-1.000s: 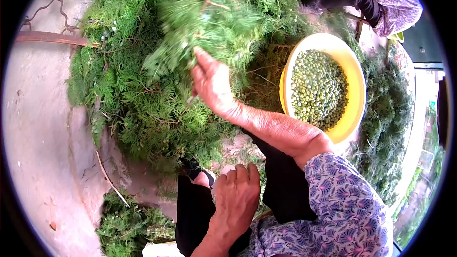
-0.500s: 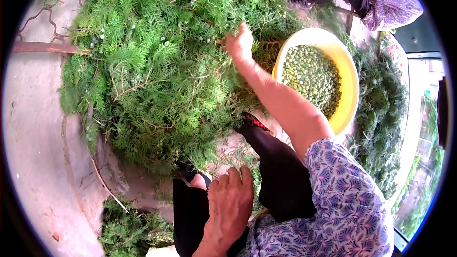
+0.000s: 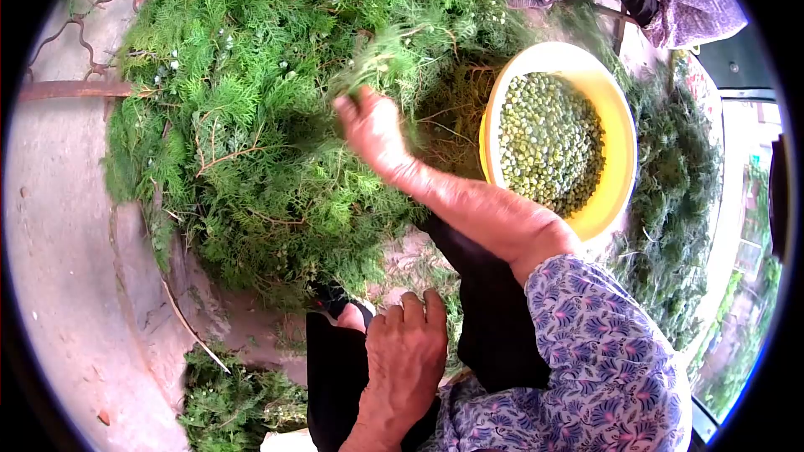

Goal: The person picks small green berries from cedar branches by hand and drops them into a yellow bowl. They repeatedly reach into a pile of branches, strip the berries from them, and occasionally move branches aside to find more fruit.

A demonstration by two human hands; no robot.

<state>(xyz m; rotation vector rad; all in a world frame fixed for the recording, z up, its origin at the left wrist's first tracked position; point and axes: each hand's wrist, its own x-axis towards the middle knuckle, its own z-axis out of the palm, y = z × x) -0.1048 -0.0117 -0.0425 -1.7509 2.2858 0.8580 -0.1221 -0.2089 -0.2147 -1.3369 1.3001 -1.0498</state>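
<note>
Head view: right hand (image 3: 373,130) fingers (image 3: 350,107) clamped on a green sprig (image 3: 381,54) atop the foliage pile (image 3: 251,134), beside the yellow bowl (image 3: 621,192). Left hand (image 3: 406,360) lies flat on the knee (image 3: 335,368), fingers side by side, holding nothing.

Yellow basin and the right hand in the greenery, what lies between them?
In the head view, brownish twigs fill the stretch between the right hand and the yellow basin.
</note>
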